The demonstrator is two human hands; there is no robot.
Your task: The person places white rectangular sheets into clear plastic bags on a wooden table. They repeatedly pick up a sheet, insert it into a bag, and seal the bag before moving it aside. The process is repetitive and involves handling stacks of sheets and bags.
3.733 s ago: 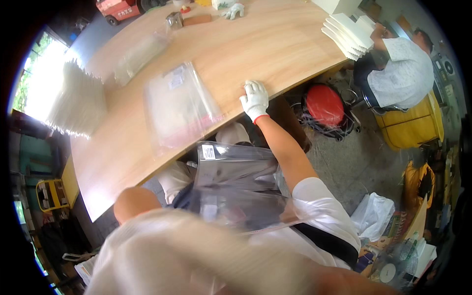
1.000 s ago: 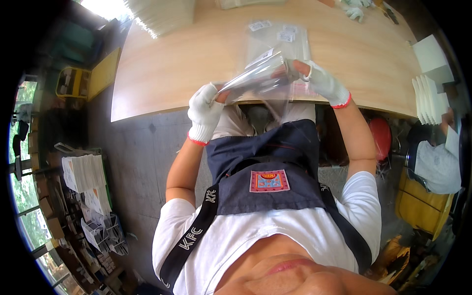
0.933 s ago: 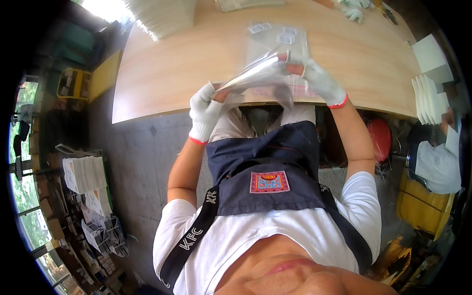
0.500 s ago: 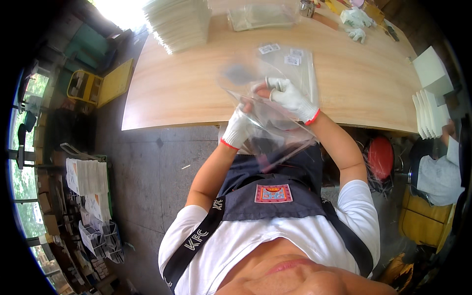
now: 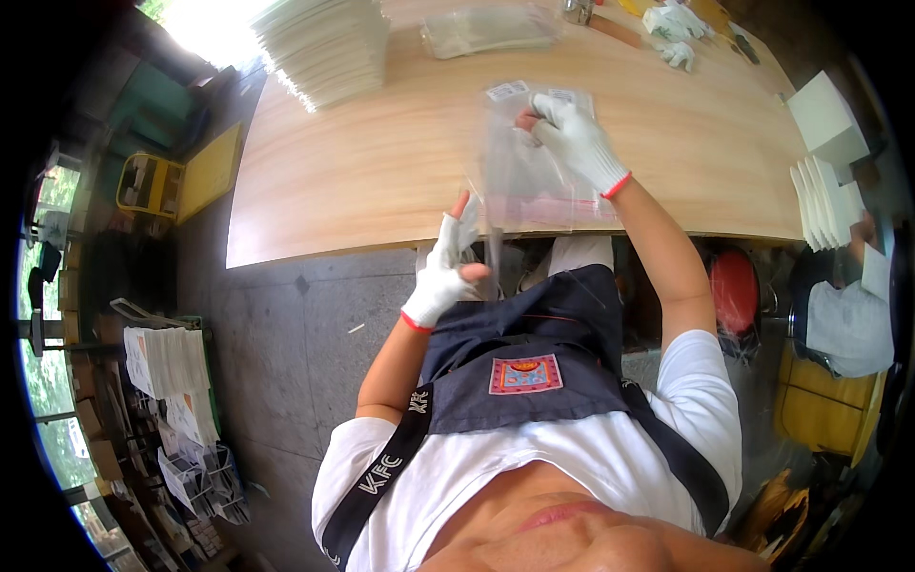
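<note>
1. My right hand (image 5: 572,138), in a white knit glove with a red cuff, is up over the wooden table (image 5: 381,162); its fingers are pinched on the top edge of a clear plastic bag (image 5: 534,176).
2. My left hand (image 5: 446,272), gloved the same way, sits just off the table's near edge, above my dark apron (image 5: 534,353); thumb and fingers are closed on the bag's lower left corner, I think, though the film is blurred there.
3. The bag hangs stretched between both hands, mostly over the tabletop, its bottom edge past the table's rim; small white labels show near its top.
4. Further along the table: a tall stack of white sheets (image 5: 324,43) on my left, a pile of clear bags (image 5: 486,29) beyond, a spare pair of white gloves (image 5: 677,24) at the far right.
5. On my right, another person (image 5: 843,315) sits beside a fan of white sheets (image 5: 820,195).
</note>
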